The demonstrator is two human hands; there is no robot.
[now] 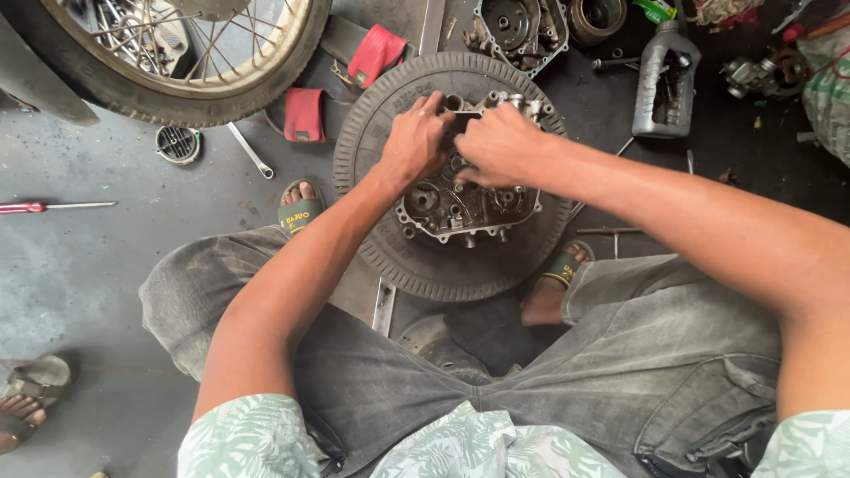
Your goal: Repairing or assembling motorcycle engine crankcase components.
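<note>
Both hands were down on the engine case [465, 208], which sat on top of a tyre [372, 133] laid flat on the workshop floor [80, 265] between the person's feet. The left hand [416, 142] was curled over the upper left edge of the case, fingers bent down into it; whether they pinched a small part or only steadied the metal, the view didn't show. The right hand [500, 146] was bunched tight just beside it, knuckles up, fingertips buried in the middle of the case, and what they gripped was hidden too.

By the look of it, this was fine work inside the open case: fitting or freeing something small among the gears and bearing seats. The next move would likely call for a firm hold on the case with the left hand while the right worked precisely, since the tyre gave a soft, springy bed.

Around them: a spoked wheel [177, 62] at the top left, a spanner [251, 152] beside it, a red-handled screwdriver [40, 207] well off to the left, a second engine cover [521, 31] beyond the tyre and a grey oil bottle [666, 80] to the right. Another person's sandalled foot [27, 398] showed at the lower left.
</note>
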